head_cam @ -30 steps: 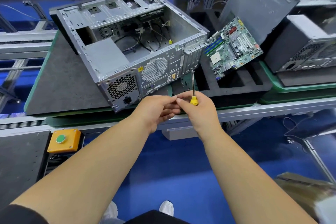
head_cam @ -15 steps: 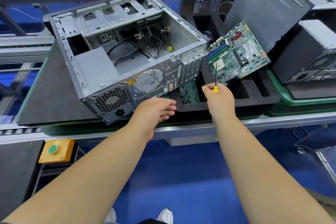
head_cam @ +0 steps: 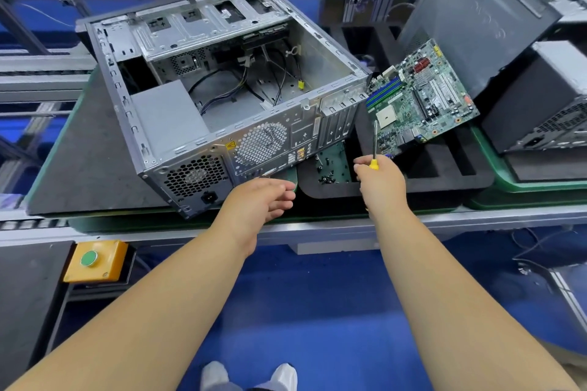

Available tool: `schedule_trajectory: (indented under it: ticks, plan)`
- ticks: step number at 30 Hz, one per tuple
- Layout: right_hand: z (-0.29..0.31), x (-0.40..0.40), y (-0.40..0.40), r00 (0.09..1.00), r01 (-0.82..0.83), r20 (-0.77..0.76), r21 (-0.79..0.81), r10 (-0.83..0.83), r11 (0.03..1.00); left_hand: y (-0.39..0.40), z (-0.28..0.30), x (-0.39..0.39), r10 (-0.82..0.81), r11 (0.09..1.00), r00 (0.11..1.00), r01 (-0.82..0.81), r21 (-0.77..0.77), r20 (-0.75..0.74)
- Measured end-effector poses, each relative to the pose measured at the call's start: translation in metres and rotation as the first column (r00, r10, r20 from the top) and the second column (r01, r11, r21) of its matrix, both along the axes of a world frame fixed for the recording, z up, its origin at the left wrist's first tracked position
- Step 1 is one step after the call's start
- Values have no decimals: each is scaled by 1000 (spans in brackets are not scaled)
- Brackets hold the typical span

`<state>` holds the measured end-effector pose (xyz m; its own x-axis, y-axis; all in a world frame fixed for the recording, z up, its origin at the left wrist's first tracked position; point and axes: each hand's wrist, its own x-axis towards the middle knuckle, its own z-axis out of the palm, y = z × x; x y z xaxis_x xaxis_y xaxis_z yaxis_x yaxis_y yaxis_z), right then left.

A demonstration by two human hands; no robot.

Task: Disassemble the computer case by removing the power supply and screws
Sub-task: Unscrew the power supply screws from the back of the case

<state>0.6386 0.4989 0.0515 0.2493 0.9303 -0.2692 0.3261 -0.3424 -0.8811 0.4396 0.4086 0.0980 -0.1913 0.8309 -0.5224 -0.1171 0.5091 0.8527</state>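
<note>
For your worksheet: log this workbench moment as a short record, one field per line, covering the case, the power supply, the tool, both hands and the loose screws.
case: computer case, side open, on dark mat
power supply: power supply in the case's near left corner
tool: screwdriver, shaft up
right hand: right hand grips screwdriver
left hand: left hand open, empty
screws: loose screws in foam tray
</note>
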Motion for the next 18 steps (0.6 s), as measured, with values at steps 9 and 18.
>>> schedule_trajectory:
  ticks: [9,18]
  plan:
    - [12,-54,-58,997,-66,-45,-44,64,997,-22,8,-36,30,995,1000,-30,-91,4]
    - [12,-119,-118,987,-147,-85,-161,135,976,-41,5,-79,-24,977,1000,21,-213,-12]
